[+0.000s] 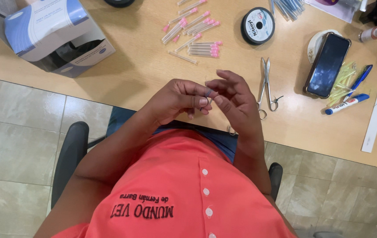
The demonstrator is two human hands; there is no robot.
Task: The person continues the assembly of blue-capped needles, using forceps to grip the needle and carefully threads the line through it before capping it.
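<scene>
Above the wooden surface, near its front edge: left hand and right hand meeting fingertip to fingertip, both pinching a tiny dark-blue piece. Just right, lying flat: steel scissors. Farther back: pink-capped needles.

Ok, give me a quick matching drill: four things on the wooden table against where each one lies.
Things:
1. black smartphone
2. steel scissors-like forceps
3. round black thread spool
4. white and blue cardboard box

Places:
A. far left of the table
B. just right of the hands
C. resting on a round white dish, right side
D. top centre, beside the pink-capped needles

Pairs: 1-C, 2-B, 3-D, 4-A
</scene>
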